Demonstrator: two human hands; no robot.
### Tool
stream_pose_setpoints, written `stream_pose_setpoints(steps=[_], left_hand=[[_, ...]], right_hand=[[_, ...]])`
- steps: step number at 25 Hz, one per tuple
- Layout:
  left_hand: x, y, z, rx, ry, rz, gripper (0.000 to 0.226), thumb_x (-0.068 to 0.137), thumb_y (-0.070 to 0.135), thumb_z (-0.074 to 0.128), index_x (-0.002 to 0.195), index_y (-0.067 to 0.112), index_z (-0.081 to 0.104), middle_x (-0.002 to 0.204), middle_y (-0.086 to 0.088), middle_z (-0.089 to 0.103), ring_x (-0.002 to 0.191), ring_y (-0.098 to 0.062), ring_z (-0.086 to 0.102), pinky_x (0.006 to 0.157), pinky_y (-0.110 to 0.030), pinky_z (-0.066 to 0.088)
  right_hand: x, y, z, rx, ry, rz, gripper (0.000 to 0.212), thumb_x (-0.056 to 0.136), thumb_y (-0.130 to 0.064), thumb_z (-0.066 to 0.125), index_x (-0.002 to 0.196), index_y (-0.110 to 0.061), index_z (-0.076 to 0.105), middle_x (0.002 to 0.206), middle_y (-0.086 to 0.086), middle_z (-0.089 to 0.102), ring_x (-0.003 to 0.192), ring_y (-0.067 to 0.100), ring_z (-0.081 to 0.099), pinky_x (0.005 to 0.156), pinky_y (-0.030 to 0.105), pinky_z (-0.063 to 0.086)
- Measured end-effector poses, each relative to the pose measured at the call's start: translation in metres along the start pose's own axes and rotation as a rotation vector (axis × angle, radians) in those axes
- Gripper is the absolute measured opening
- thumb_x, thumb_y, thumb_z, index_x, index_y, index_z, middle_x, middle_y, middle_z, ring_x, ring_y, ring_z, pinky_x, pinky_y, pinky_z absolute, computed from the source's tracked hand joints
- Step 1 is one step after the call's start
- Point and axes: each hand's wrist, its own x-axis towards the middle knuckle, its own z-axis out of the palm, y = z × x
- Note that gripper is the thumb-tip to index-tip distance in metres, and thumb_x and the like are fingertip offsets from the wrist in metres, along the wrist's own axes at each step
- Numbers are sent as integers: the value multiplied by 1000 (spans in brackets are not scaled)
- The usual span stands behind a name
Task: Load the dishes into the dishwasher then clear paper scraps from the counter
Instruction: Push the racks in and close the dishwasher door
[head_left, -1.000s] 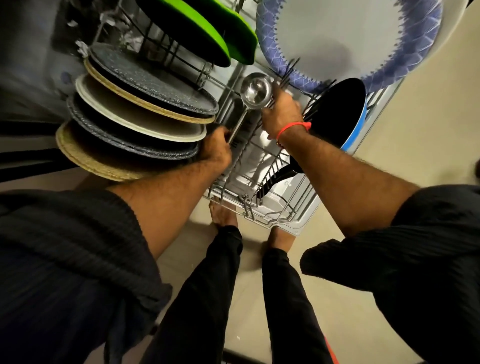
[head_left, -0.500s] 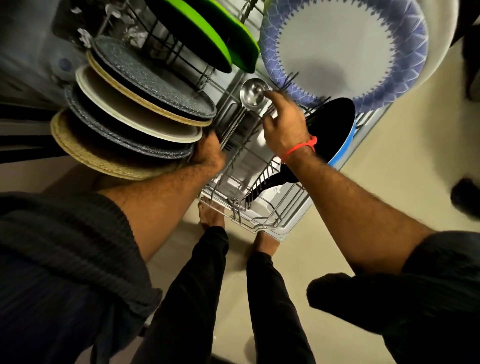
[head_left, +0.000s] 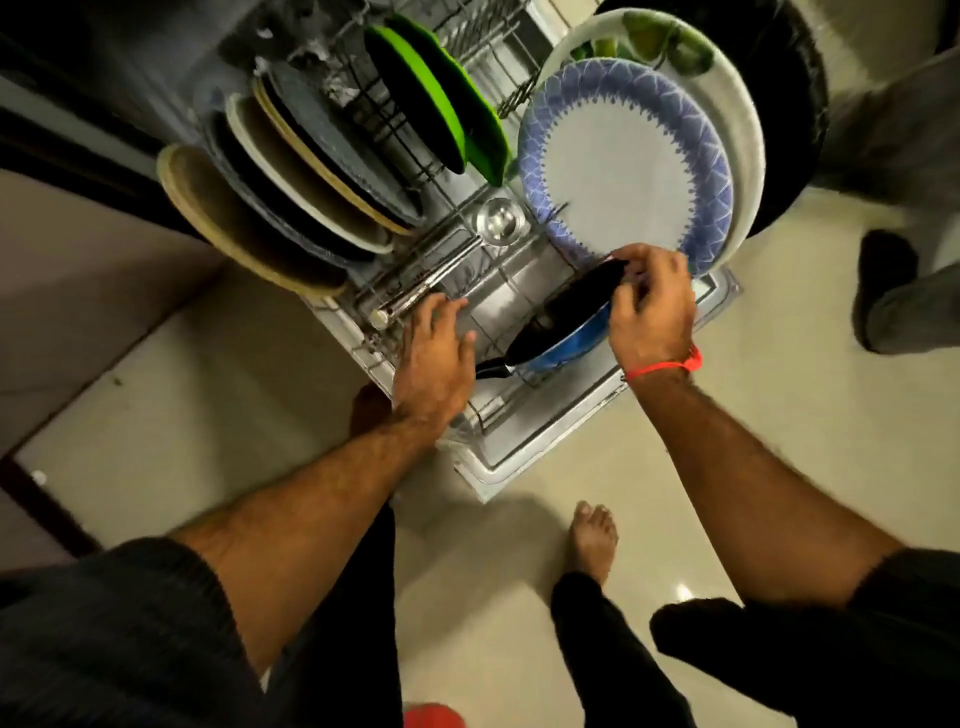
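Lower rack (head_left: 498, 415) pulled out over open dishwasher door; loading looked nearly done. Right hand (head_left: 652, 312) gripped rim of blue pan (head_left: 566, 332) at rack's front right corner, prob. tilting it on edge betw. tines so water drains, handle toward front rail. Left hand (head_left: 434, 358) released, fingers straight, resting on front rail, likely steadying rack. Ladle (head_left: 457, 254) lay flat mid-rack, bowl up. Blue-rimmed plate (head_left: 623, 166) upright along right side; stacked plates (head_left: 291, 202) leaning along left; green plates (head_left: 441, 98) at back. Paper scraps, worktop not in view.
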Motion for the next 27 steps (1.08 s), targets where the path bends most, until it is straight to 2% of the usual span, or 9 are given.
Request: stream_pose_setpoints(steps=[3,6,9,11,13,16,20,23,27], left_hand=[[-53,18,36,-77,201,-81,52,98,34,56,147,25,40,157,-6,27,143,-29,25,119,-52,25],[-98,28,71,-91,329,-273,79,89,51,64,154,27,25,161,-8,14,145,-32,17,113,-58,21],[-128,24,109,-134,397,-442,108,77,66,72,157,23,14,163,-11,6,148,-35,11,113,-61,19],[-131,19,119,-190,450,-549,126,67,74,76,158,21,6,165,-12,-1,151,-36,8,113,-64,20],[-124,8,119,-282,494,-586,140,60,77,78,159,17,-2,166,-11,-9,152,-36,8,112,-68,22],[-104,-10,106,-399,459,-497,149,59,65,85,158,12,-12,166,-10,-19,153,-31,6,112,-69,18],[-89,-24,104,-358,275,-399,152,58,50,92,157,14,-18,164,-12,-25,152,-34,-14,118,-63,2],[-82,-34,103,-384,269,-381,156,56,46,94,155,17,-23,157,-15,-39,148,-37,-25,116,-56,5],[-68,-50,93,-360,238,-381,159,51,61,86,153,18,-28,158,-12,-39,147,-39,-26,116,-59,11]], right_hand=[[-7,48,-27,96,-46,35,26,78,-9,53,102,-14,61,101,8,55,88,20,56,83,41,51],[-13,80,-43,233,-91,291,36,74,-32,67,107,-28,53,109,8,50,89,18,55,83,44,53],[-17,97,-44,344,-298,488,68,78,-33,77,135,-31,41,134,8,43,110,20,57,89,47,56],[-17,98,-39,445,-468,587,93,81,-30,78,152,-34,18,155,7,26,131,25,46,95,51,53],[-12,98,-28,547,-581,649,114,75,-34,83,154,-39,0,162,3,12,140,26,36,96,57,50],[-7,93,-8,646,-718,713,135,60,-41,92,151,-45,-8,162,-3,17,145,26,26,87,66,49],[-13,99,4,768,-720,776,128,65,-30,90,148,-52,-5,161,-2,18,145,28,25,84,71,47],[-11,103,11,847,-684,768,120,67,-29,90,148,-54,6,161,1,17,143,31,29,86,71,47],[-3,95,23,882,-692,720,118,69,-26,89,149,-53,7,162,2,15,139,27,38,91,67,48]])
